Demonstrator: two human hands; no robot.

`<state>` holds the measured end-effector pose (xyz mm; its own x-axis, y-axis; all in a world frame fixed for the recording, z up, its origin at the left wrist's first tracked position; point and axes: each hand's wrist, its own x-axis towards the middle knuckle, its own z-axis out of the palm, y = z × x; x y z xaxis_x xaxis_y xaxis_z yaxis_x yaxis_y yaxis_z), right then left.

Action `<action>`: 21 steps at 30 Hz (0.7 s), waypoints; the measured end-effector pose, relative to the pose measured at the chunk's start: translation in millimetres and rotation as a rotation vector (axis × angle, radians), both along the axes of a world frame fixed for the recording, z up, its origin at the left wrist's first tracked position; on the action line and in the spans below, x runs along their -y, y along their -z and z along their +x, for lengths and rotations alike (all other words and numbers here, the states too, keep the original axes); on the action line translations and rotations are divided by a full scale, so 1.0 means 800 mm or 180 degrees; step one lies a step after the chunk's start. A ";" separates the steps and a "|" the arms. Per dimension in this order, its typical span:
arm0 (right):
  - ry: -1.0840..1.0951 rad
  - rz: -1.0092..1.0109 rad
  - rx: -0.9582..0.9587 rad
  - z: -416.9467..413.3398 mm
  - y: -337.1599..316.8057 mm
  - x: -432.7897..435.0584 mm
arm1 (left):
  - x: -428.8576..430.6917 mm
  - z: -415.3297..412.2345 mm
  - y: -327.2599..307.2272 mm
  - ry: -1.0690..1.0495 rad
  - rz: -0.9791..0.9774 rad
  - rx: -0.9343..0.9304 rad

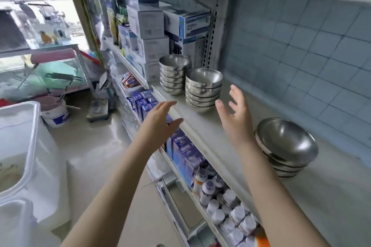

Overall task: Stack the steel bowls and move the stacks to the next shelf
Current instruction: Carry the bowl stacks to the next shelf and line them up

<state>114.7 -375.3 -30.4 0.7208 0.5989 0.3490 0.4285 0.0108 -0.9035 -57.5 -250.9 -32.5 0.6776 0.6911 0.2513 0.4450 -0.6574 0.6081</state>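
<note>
Steel bowl stack (203, 90) near left hand (160, 119), right hand (234, 115) (both open, untouching)

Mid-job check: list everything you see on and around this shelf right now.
Shelf: one, white, against tiled wall
Cartons: several, white and blue, shelf's far end
Far bowl stack: one, silver, beside cartons
Middle bowl stack: one, silver, mid-shelf
Near bowl stack: one, silver, shelf's near part
Boxes: many, blue, lower shelf
Bottles: many, white-capped, lower shelf
Bucket: one, white, floor left
Left hand: one, open, before shelf edge
Right hand: one, open, above shelf
</note>
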 end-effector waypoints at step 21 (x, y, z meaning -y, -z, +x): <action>0.0738 0.0358 -0.0662 0.064 0.051 -0.137 | -0.211 0.178 0.088 0.2077 -0.1865 0.0660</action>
<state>165.6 -265.4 -71.3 0.8962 0.3764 0.2348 0.2378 0.0393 -0.9705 85.1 -82.4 -103.2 0.9604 0.2405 0.1407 -0.0643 -0.3001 0.9517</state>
